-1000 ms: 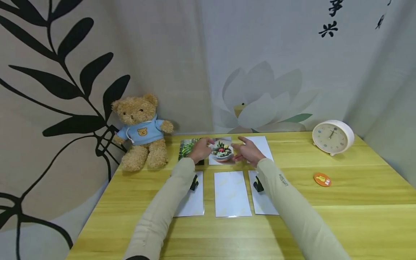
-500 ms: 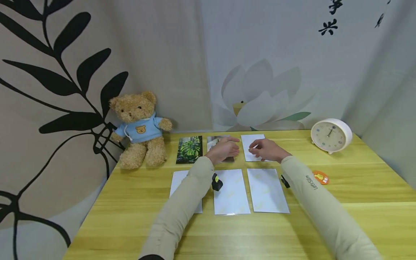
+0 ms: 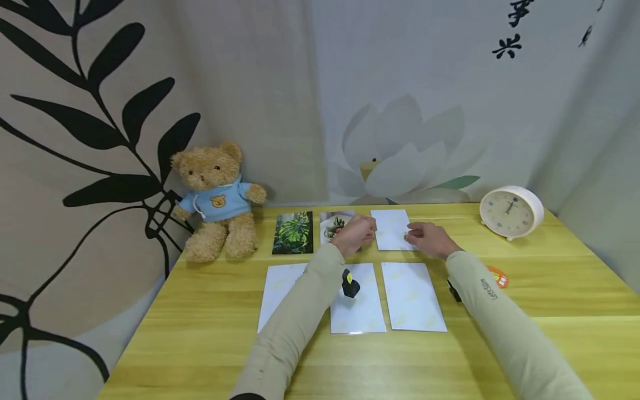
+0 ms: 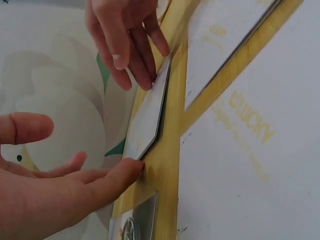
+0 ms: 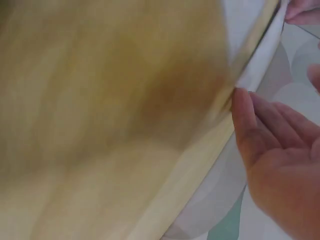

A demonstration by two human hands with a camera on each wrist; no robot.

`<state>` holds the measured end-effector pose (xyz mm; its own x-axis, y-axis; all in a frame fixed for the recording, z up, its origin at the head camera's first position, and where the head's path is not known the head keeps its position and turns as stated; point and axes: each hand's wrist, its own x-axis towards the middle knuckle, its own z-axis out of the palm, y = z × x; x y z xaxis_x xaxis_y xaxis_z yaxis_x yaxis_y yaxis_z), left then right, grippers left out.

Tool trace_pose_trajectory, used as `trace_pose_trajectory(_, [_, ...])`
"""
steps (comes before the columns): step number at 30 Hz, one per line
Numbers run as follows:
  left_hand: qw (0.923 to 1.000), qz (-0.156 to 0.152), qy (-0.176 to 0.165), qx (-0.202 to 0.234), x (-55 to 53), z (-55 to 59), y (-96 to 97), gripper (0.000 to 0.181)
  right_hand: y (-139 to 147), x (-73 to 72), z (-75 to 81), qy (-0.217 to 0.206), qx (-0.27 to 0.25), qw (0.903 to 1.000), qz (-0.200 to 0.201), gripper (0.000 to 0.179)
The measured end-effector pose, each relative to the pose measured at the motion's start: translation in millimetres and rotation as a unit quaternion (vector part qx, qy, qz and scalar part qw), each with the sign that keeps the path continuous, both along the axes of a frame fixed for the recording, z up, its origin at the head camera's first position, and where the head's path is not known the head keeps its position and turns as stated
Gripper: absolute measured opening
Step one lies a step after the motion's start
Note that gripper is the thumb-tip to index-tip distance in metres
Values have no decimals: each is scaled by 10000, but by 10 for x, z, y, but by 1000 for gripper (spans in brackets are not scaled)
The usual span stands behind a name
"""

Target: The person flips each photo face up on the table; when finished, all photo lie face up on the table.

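Observation:
A white card (image 3: 391, 229) lies in the back row, with its blank-looking side up. My left hand (image 3: 354, 234) is at its left edge and covers part of a photo card of a potted succulent (image 3: 330, 226). In the left wrist view a fingertip of this hand touches the white card's corner, thumb apart. My right hand (image 3: 431, 240) is at the card's right edge; in the right wrist view its extended fingers (image 5: 244, 112) touch the edge. A photo card of green leaves (image 3: 293, 233) lies further left.
Nearer the front are three white cards in a row: left (image 3: 280, 286), middle (image 3: 357, 311) and right (image 3: 414, 297). A teddy bear (image 3: 215, 203) sits at the back left. A round clock (image 3: 511, 212) stands at the back right, and an orange disc (image 3: 500, 276) is partly behind my right sleeve.
Both hands have moved right, from around the succulent photo card to the white card beside it. That photo card is now partly covered by my left hand; the leaf photo card is uncovered.

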<state>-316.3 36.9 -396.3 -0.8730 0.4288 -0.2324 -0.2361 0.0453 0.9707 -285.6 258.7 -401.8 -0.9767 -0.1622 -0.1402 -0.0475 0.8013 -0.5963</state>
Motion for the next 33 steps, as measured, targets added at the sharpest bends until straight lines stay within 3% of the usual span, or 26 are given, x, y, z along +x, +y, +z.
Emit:
trace_pose_trajectory(3, [9999, 119, -12, -100, -9, -12, 23, 9, -23, 21, -12, -23, 81, 10000, -25, 62])
trace_pose_trajectory(5, [9997, 234, 40, -111, -11, -14, 25, 7, -50, 31, -7, 5, 118, 9999, -7, 65])
trace_pose_trajectory(12, [9971, 665, 85, -360, -3, -18, -15, 61, -172, 26, -3, 160, 416, 9985, 315, 72])
trace_pose_trajectory(17, [9939, 784, -31, -772, 8, -18, -21, 69, -283, -4, 21, 384, 1019, 9935, 331, 75])
trace_pose_trajectory(22, [9904, 444, -60, -1309, 34, 0, 28, 70, -312, -5, 31, 274, 1040, 9941, 116, 73])
trace_pose_trajectory(25, [9887, 425, -34, -1440, 46, 21, 52, 62, -311, -20, 11, 260, 988, 9948, 13, 74])
trace_pose_trajectory(28, [9901, 646, 7, -1247, 22, 12, 69, 18, -311, -35, -15, 319, 1059, 9939, -37, 75])
trace_pose_trajectory(29, [9912, 743, 36, -1098, 8, 0, 72, 13, -312, -38, -22, 337, 1074, 9936, -47, 74])
trace_pose_trajectory(31, [9927, 876, 99, -822, -22, -31, 75, 25, -318, -33, -19, 395, 1115, 9930, -33, 73])
trace_pose_trajectory(33, [9939, 947, 152, -545, -37, -58, 79, 21, -326, -30, -13, 461, 1134, 9925, 46, 71])
